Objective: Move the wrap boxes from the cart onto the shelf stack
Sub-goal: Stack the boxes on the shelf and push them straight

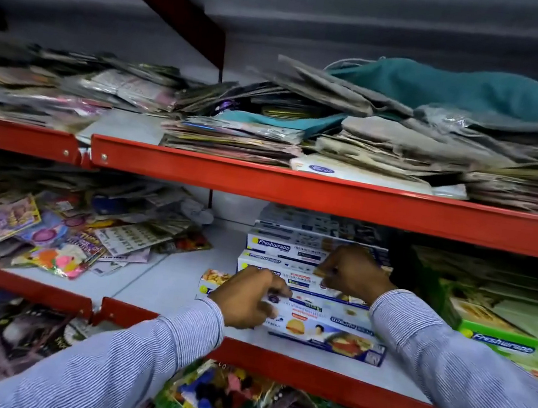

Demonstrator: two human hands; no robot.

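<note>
You saw shelf rails [297, 192] of red-painted metal with a slight sheen and small bright screws, over a smooth, matt white shelf board [177, 281]. The wrap boxes [323, 322] were printed cardboard with a glossy coat. To the left, packets [48, 242] lay in shiny clear plastic. On the far upper shelf, dull grey paper bags [390, 141] sat under a soft teal cloth [466, 90]. Your sleeves [121, 363] were fine-striped woven fabric.

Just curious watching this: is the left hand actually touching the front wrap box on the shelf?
Touching. The head view shows the left hand pressed on the front wrap box, fingers overlapping its top.
</note>
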